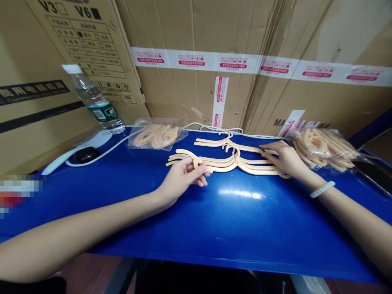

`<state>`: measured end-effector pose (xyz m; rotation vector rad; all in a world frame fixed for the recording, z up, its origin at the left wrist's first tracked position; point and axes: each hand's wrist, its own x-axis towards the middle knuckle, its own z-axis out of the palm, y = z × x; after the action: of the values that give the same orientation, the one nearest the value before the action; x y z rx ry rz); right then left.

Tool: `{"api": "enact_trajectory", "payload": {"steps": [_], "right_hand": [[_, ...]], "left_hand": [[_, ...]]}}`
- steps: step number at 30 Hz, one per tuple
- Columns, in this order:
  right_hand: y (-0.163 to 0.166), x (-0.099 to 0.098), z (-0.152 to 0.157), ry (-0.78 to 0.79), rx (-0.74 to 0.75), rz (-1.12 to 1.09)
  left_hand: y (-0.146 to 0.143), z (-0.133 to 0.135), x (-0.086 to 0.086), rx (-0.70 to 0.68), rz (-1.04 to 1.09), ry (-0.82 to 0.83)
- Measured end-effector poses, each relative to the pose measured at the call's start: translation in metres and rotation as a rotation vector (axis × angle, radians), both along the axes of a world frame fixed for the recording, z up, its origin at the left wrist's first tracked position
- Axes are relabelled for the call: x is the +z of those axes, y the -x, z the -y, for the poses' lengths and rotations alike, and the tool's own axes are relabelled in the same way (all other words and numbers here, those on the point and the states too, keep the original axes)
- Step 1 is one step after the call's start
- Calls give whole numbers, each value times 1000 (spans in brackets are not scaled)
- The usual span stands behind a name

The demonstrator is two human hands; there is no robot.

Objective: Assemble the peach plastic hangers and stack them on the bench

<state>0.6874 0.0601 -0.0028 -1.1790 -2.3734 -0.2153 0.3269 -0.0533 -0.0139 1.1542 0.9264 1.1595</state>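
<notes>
My left hand (182,177) is closed on a beige plastic hanger piece (185,153), pinched between thumb and fingers, with a curved arm sticking out to the upper left. Just behind it lie several beige clothes hangers (225,166), nested in a row with their hooks pointing away from me. A second, smaller group of hangers (211,143) lies farther back. At the right ends of these hangers is my right hand (283,157), its thumb and fingertips pinching a hanger arm; its other fingers are partly hidden.
Clear plastic bags of beige hanger parts lie at the back left (157,136) and right (324,149) of the blue table (196,228). A water bottle (94,100), a light-blue brush (82,149), a dark rounded object (86,154) and a white cable (113,151) are at left. Cardboard boxes (190,94) stand behind.
</notes>
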Motion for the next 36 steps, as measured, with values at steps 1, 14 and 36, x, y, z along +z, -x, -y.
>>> {"api": "enact_trajectory", "payload": {"steps": [1,14,36], "right_hand": [[1,-2,-2,21,-4,9],[18,19,11,182,-114,-200],[4,54,54,529,115,-403]], "left_hand": [[1,-1,0,30,9,-6],[11,-15,1,143,18,-103],[19,-13,27,-16,419,304]]}}
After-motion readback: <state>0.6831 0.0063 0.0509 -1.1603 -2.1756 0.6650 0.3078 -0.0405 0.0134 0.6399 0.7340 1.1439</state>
